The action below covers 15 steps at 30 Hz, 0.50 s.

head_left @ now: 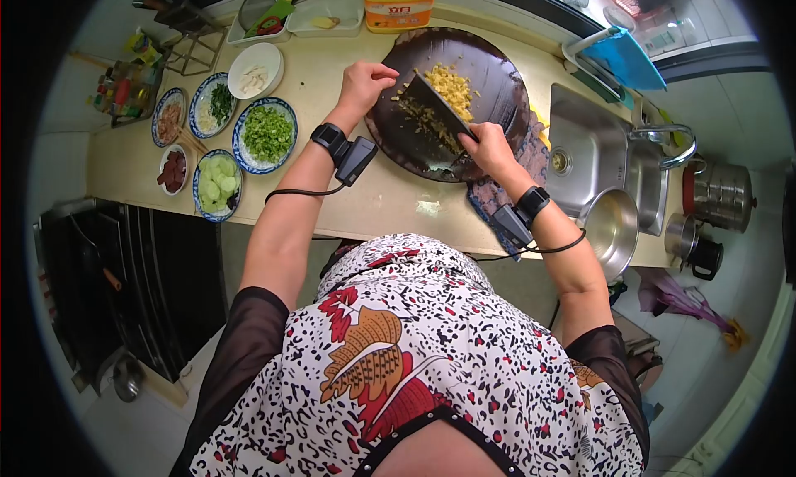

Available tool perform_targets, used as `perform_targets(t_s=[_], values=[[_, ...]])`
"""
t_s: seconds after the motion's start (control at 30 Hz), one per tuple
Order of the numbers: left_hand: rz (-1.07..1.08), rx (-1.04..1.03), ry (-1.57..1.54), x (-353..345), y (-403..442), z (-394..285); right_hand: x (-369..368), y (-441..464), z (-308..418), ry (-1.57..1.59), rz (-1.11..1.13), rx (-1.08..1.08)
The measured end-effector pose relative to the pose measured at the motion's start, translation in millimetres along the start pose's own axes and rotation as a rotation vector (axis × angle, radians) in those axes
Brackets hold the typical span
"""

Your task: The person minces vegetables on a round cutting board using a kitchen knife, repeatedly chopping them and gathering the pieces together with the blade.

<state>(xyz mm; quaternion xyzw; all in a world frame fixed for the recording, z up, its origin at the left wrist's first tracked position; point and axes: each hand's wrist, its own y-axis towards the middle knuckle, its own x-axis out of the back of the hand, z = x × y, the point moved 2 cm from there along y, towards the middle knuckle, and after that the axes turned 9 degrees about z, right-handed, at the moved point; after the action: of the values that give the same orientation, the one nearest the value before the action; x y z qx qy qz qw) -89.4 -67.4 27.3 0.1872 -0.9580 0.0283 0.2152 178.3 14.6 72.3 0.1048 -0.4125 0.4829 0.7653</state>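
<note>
My right hand is closed round the handle of a cleaver, whose dark blade slants across a round, dark chopping board. Finely chopped yellow bits are heaped on the far side of the blade. Darker minced bits lie scattered on its near side. Over the board's left edge is my left hand, its fingertips pinched together near the blade's far end. Whether anything sits between those fingertips is too small to tell. A patterned cloth lies partly under the board's right side.
To the left stand a plate of chopped greens, a plate of pale green slices, a white bowl and several other small dishes. A yellow jug stands behind the board. On the right are a steel sink and a metal basin.
</note>
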Motion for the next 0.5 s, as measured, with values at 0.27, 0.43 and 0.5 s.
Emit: perform_targets(t_s=[0.27,0.43,0.5], values=[[-0.112,0.069,0.072,3.0,-9.3,-27.4,-21.4,12.2,7.5,0.198,-0.091,-0.11],[-0.169,-0.005,0.081,1.9,-5.1,-18.5,-57.1,37.3,9.3,0.424,0.032,-0.218],[-0.172,-0.001,0.055,3.0,-3.7,-16.5,-59.8,42.4,6.0,0.401,-0.03,-0.209]])
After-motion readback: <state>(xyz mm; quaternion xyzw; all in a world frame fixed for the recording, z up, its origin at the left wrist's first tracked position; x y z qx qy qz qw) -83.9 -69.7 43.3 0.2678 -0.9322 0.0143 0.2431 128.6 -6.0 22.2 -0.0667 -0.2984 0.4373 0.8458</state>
